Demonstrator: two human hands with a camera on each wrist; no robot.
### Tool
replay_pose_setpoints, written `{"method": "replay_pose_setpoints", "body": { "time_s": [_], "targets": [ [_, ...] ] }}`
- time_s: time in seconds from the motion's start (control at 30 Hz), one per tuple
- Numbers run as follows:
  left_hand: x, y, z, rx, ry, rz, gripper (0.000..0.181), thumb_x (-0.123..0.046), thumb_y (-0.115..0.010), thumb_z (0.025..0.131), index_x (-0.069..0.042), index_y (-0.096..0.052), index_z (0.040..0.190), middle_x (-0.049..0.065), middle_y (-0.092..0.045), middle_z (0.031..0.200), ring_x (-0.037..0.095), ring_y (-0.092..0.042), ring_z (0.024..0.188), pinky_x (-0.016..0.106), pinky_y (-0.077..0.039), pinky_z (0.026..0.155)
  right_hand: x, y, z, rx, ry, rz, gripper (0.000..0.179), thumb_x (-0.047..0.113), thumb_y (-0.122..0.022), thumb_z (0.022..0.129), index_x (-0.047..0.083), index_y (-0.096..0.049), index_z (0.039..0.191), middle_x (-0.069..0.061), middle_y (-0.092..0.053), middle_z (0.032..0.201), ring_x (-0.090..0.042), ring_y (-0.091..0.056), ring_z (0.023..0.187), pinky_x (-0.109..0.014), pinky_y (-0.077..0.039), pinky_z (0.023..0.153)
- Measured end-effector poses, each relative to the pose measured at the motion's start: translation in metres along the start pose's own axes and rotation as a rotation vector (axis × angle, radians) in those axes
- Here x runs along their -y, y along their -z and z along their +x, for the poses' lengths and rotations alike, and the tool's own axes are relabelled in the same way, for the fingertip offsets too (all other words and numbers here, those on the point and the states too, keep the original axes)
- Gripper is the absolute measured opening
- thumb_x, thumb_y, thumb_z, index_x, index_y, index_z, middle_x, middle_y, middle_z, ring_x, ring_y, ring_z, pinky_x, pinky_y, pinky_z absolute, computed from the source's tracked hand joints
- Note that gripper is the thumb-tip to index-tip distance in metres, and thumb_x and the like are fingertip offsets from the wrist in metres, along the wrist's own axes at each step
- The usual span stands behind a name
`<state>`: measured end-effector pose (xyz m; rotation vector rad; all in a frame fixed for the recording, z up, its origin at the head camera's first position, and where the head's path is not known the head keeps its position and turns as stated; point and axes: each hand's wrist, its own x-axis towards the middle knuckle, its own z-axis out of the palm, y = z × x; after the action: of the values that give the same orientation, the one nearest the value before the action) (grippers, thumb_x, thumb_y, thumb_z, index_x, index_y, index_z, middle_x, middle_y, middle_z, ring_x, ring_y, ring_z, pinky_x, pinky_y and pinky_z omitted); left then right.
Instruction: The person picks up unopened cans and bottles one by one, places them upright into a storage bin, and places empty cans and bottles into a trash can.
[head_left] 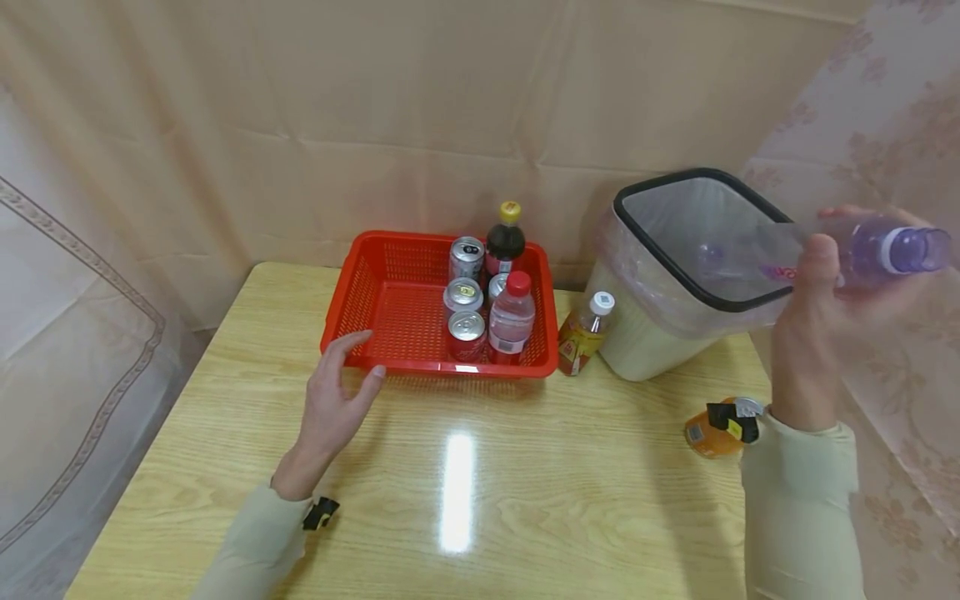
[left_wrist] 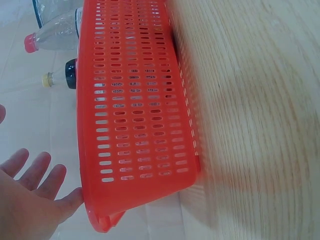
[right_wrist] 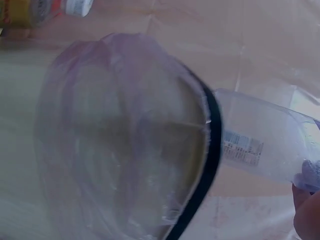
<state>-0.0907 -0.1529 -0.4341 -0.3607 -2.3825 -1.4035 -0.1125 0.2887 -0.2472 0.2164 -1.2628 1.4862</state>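
Observation:
My right hand (head_left: 810,342) grips a clear plastic bottle with a purple cap (head_left: 870,246) at its cap end. The bottle lies nearly level, its base over the mouth of the lined trash bin (head_left: 648,337). In the right wrist view, the bottle body (right_wrist: 245,130) shows a small printed label beside the bin's dark rim (right_wrist: 212,135). At the front left corner of the red basket (head_left: 442,365), my left hand (head_left: 333,408) has its fingers spread around the rim and holds nothing. Its thumb is right at the rim in the left wrist view.
Several cans, including a red can (head_left: 467,329), stand in the basket's right half with a pink bottle (head_left: 512,317) and a dark yellow-capped bottle (head_left: 506,242). A white-capped tea bottle (head_left: 581,337) stands between basket and bin. An orange can (head_left: 708,437) lies near my right wrist.

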Motion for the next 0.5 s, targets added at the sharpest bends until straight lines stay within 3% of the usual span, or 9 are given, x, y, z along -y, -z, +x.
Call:
{"method": "replay_pose_setpoints", "body": {
  "time_s": [0.1, 0.2, 0.3, 0.4, 0.5],
  "targets": [
    [0.0, 0.0, 0.0, -0.001, -0.001, -0.002, 0.051, -0.011, -0.069, 0.096, 0.003, -0.053, 0.142, 0.018, -0.055, 0.144, 0.035, -0.05, 0.133, 0.061, -0.039, 0.11, -0.011, 0.0, 0.004, 0.055, -0.049, -0.009, 0.073, 0.026, -0.097, 0.071, -0.002, -0.049, 0.12, -0.019, -0.063, 0.106, -0.031, -0.06, 0.104, -0.032, -0.048, 0.094],
    [0.0, 0.0, 0.0, -0.001, -0.001, -0.001, 0.051, -0.011, -0.069, 0.096, 0.003, -0.053, 0.142, 0.018, -0.055, 0.144, 0.035, -0.05, 0.133, 0.061, -0.039, 0.11, -0.022, 0.004, 0.012, 0.147, -0.125, -0.144, 0.066, 0.022, -0.092, 0.079, 0.001, -0.05, 0.126, -0.015, -0.063, 0.111, -0.026, -0.06, 0.105, -0.03, -0.049, 0.094],
    [0.0, 0.0, -0.001, -0.001, 0.002, -0.003, 0.051, -0.011, -0.069, 0.096, 0.003, -0.053, 0.142, 0.018, -0.055, 0.144, 0.035, -0.05, 0.133, 0.061, -0.039, 0.11, -0.031, 0.011, 0.022, 0.28, -0.256, -0.481, 0.064, 0.03, -0.084, 0.088, 0.011, -0.047, 0.136, -0.003, -0.062, 0.117, -0.018, -0.06, 0.108, -0.027, -0.048, 0.101],
    [0.0, 0.001, -0.001, 0.002, 0.005, -0.001, 0.051, -0.012, -0.069, 0.096, 0.003, -0.053, 0.142, 0.017, -0.055, 0.144, 0.035, -0.05, 0.133, 0.061, -0.039, 0.11, -0.038, 0.015, 0.031, 0.443, -0.396, -0.808, 0.067, 0.041, -0.076, 0.094, 0.019, -0.04, 0.146, 0.0, -0.057, 0.127, -0.017, -0.057, 0.118, -0.03, -0.045, 0.111],
    [-0.001, 0.001, 0.0, 0.009, 0.007, 0.008, 0.052, -0.012, -0.069, 0.096, 0.002, -0.052, 0.143, 0.017, -0.054, 0.144, 0.035, -0.049, 0.133, 0.061, -0.039, 0.11, -0.046, 0.018, 0.036, 0.561, -0.439, -0.978, 0.076, 0.049, -0.073, 0.093, 0.014, -0.038, 0.151, -0.01, -0.055, 0.137, -0.025, -0.054, 0.125, -0.036, -0.043, 0.114]
  ]
}}
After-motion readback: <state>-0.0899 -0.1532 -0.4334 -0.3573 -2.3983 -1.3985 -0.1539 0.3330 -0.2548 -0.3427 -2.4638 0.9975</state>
